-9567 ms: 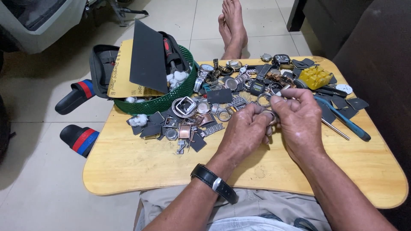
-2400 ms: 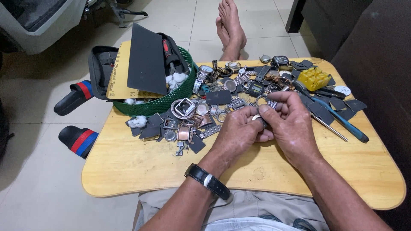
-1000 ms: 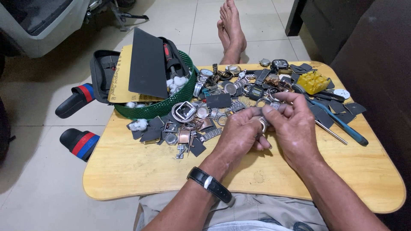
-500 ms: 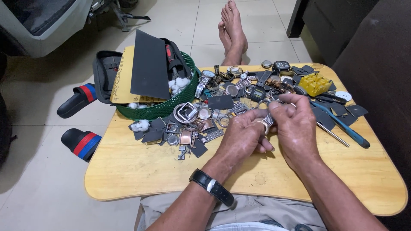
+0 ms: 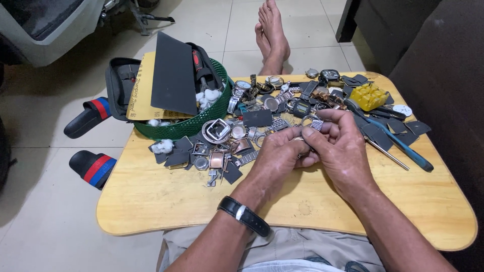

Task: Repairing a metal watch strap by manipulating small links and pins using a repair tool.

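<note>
Pale wooden lap table (image 5: 151,201) over tiled floor; left hand (image 5: 280,153) and right hand (image 5: 343,146) pinching together a small metal watch band piece (image 5: 315,123) above the table's middle; watch parts heap (image 5: 262,121) just beyond; bare wood along near edge; green basket (image 5: 201,126) holding tan envelope (image 5: 141,90) far left; yellow block (image 5: 370,95) far right.

A green basket (image 5: 186,130) sits at the wooden table's (image 5: 151,196) far left corner; a yellow plastic piece (image 5: 369,95) lies far right, beside blue-handled pliers (image 5: 398,143); two striped sandals (image 5: 93,167) rest on the floor.
</note>
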